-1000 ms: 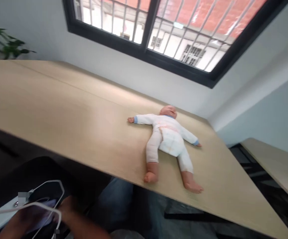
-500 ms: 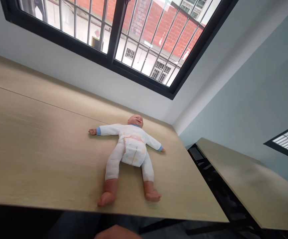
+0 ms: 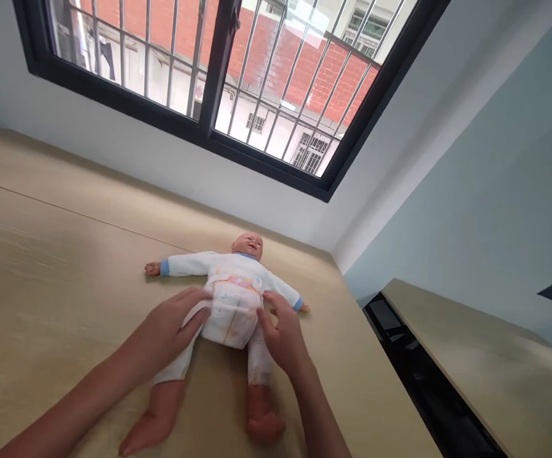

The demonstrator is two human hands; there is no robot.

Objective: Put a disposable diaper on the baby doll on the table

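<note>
A baby doll (image 3: 251, 246) lies on its back on the wooden table, arms spread and legs towards me. It wears a white long-sleeved top (image 3: 187, 263) with blue cuffs and a white printed diaper (image 3: 230, 318) over white leggings. My left hand (image 3: 173, 321) is at the diaper's left side, fingertips touching or nearly touching its edge, thumb and fingers apart. On the other side, my right hand (image 3: 283, 331) has its thumb and fingers against the diaper's right edge, with a gap between them. Both hands partly cover the doll's upper legs.
The wooden table (image 3: 65, 286) runs along the wall below a barred window (image 3: 206, 130). To the right, across a dark gap, stands another wooden table (image 3: 476, 343).
Both my hands have come up from below the table edge to the sides of the diaper. The view has moved closer, so the doll appears lower and slightly left.
</note>
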